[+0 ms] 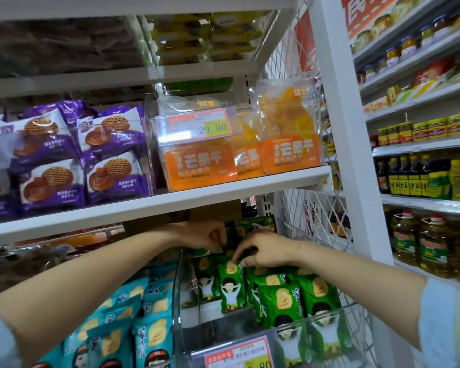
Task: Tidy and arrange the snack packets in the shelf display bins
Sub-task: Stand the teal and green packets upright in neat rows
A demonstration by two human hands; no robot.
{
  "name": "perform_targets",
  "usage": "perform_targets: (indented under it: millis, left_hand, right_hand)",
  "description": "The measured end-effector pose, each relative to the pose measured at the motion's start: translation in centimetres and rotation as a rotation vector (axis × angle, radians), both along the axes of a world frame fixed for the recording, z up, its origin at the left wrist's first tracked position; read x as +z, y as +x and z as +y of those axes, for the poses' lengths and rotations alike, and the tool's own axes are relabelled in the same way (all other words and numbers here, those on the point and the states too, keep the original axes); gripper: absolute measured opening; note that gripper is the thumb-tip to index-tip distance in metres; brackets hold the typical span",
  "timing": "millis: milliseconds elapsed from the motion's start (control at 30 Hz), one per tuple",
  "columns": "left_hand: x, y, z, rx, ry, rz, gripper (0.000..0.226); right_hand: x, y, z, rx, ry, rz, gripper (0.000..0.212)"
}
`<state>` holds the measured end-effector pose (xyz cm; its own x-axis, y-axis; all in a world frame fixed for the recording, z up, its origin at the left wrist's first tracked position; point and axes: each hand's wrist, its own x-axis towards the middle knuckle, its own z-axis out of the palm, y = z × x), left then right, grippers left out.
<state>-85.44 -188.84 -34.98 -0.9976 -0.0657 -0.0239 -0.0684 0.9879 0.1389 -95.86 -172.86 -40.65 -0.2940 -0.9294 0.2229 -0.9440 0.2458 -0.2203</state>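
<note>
Grip of left hand (206,235) and right hand (263,249) pinches green packets (231,286) (in clear bin (178,309))

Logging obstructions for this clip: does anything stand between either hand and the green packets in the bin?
Nothing visible. The right hand pinches a green packet by its top, and the left hand holds a second green packet farther back in the clear bin.

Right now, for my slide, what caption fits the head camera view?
Left hand and right hand pinch green snack packets in a clear bin below orange bags.
</note>
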Motion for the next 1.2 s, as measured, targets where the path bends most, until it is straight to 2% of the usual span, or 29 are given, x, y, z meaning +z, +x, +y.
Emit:
perform_targets:
  millis: [100,167,267,400,567,667,733,833,967,1133,1200]
  left_hand:
    - [-1.1,0.0,-1.6,-0.013,-0.152,0.301,0.034]
    - [-1.9,-0.4,-2.3,0.007,-0.246,0.389,0.051]
    - [-2.7,-1.4,-3.6,0.132,-0.271,0.318,0.071]
    - [-3.2,-2.4,-4.4,0.232,-0.16,0.22,0.079]
    - [-3.2,-2.6,-4.1,0.234,-0.469,0.164,0.082]
    - [-3.1,-2.5,-3.8,0.221,-0.493,0.232,0.071]
    - [-2.7,-2.3,-3.8,0.238,-0.423,0.317,0.066]
    - [-1.9,-1.3,-3.8,0.253,-0.17,0.419,0.074]
    - [-1.1,1.0,-1.9,0.148,0.162,0.515,0.071]
    - [-1.0,4.0,1.0,0.085,0.571,0.369,0.061]
    - [-1.2,4.2,1.5,0.075,0.62,0.312,0.046]
  right_hand:
    - [0.1,0.1,0.1,-0.005,-0.033,-0.002,0.026]
    - [0.0,0.3,0.0,-0.002,-0.063,-0.001,0.025]
    - [-0.5,0.3,-0.2,-0.012,-0.124,-0.003,0.024]
    - [-1.2,0.2,-0.2,-0.033,-0.208,0.006,0.023]
    - [-1.2,-0.2,-0.2,-0.067,-0.27,0.024,0.021]
    - [-1.4,-0.2,-0.2,-0.073,-0.267,0.001,0.021]
    - [-1.5,-0.2,-0.1,-0.075,-0.276,-0.017,0.02]
    - [-1.5,-0.4,0.0,-0.108,-0.332,-0.068,0.02]
    - [-1.3,-0.3,-0.1,-0.093,-0.428,-0.267,0.021]
    - [-0.7,0.5,-0.2,-0.007,-0.495,-0.441,0.025]
    - [-0.3,0.9,-0.2,-0.007,-0.527,-0.501,0.02]
